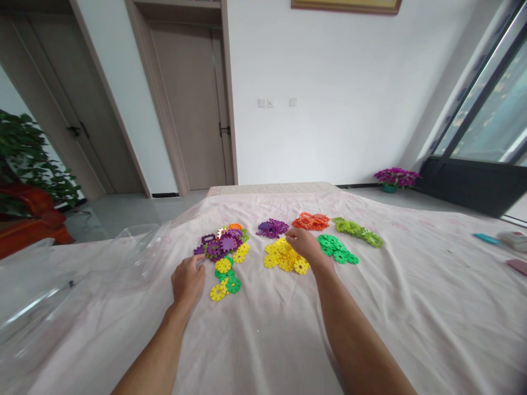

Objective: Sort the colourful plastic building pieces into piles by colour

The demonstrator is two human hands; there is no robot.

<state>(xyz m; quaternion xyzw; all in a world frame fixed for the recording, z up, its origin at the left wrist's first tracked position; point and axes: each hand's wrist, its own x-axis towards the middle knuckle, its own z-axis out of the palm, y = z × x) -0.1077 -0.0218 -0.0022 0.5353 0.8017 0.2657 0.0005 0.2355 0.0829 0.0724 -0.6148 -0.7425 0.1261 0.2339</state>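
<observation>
Flat plastic snowflake pieces lie on a pale pink sheet [263,329]. A mixed pile [224,244] of purple, yellow, green and orange pieces sits left of centre. To its right lie sorted heaps: yellow [282,257], purple [272,227], orange [310,221], dark green [335,248] and light green [357,230]. My left hand [188,278] rests on the sheet beside the mixed pile, fingers curled, fingertips by a purple piece. My right hand [303,246] hovers over the yellow heap's far edge with fingers pinched together; what they hold is hidden.
A clear plastic bag [82,274] lies on the sheet at the left. Small objects, one teal [487,238], sit near the right edge. Beyond are doors [189,104], a leafy plant [28,159], a red seat [28,216], a pot of purple flowers [396,179] and a window [486,109].
</observation>
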